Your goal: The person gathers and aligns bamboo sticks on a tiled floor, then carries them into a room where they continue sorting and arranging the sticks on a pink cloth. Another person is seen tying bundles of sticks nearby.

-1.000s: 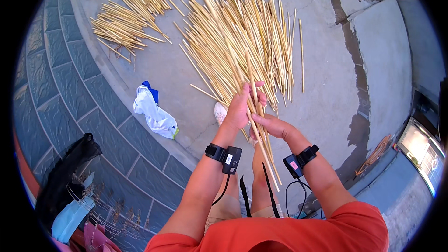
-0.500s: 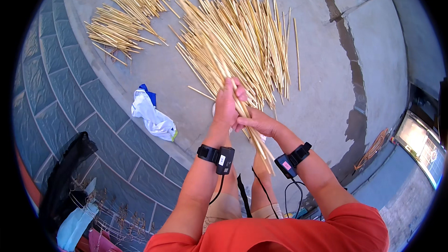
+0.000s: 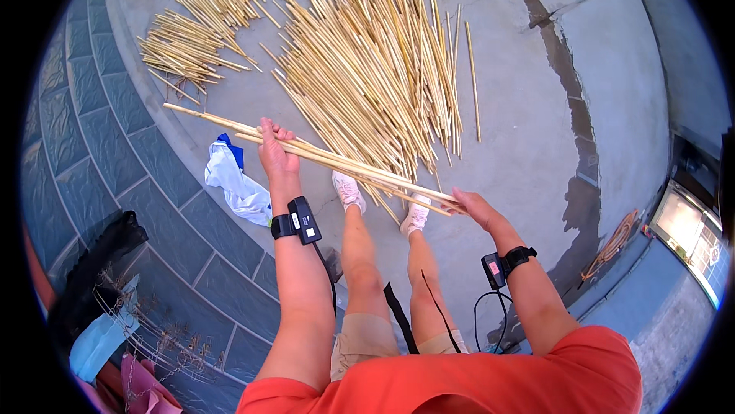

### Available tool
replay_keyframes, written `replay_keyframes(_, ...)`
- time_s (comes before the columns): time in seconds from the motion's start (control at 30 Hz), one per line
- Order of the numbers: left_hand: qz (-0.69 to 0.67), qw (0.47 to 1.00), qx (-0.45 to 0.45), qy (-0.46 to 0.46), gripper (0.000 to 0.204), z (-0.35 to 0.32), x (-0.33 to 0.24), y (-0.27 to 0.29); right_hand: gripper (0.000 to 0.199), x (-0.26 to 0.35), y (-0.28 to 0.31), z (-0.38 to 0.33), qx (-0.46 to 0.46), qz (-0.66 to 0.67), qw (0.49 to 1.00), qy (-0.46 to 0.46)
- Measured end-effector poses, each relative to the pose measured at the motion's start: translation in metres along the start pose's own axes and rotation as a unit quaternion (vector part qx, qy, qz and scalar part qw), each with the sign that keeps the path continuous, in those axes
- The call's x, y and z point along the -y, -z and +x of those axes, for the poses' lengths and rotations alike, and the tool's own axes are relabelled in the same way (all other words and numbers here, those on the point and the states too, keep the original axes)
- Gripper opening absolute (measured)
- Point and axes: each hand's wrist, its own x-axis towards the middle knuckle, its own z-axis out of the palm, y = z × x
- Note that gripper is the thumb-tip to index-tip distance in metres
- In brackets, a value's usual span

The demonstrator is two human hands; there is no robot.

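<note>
The held sticks (image 3: pixel 352 166), a thin bunch, lie across the front of the body, over the near end of the big pile (image 3: pixel 367 77) and above the 2 shoes (image 3: pixel 349 190). The 2 hands grip or meet them well apart, probably because sticks this long and thin would tip or fan out under 1 hand alone. Their left tips reach unevenly past the left hand (image 3: pixel 277 146), while the right ends come nearly level at the right hand (image 3: pixel 476 209), which seems to serve as a stop there. The big pile's sticks mostly run lengthwise away from the person, perhaps so that they are easy to pick up from the near end; the small pile (image 3: pixel 184 46) sits apart at the upper left, and 1 lone stick (image 3: pixel 472 81) lies to the right. The cloth (image 3: pixel 233 184) lies on the ground beside the left forearm.

The left arm goes nearly straight forward, its fingers curled round the bunch with the knuckles up. The right arm bends inward at the elbow, its hand turned toward the left; thumb and fingers are close together at the stick ends, but whether they pinch them or only press against them I cannot tell.
</note>
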Motion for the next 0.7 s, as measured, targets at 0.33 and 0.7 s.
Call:
replay_keyframes(0.33, 0.004, 0.998, 0.057, 0.039, 0.016, -0.069, 0.065, -0.001, 0.073, -0.087, 0.03, -0.05, 0.007, -0.027, 0.997, -0.071)
replay_keyframes(0.7, -0.02, 0.997, 0.062, 0.033, 0.018, -0.102, 0.067, 0.015, 0.064, -0.094, 0.018, -0.084, 0.03, 0.349, 0.934, -0.064)
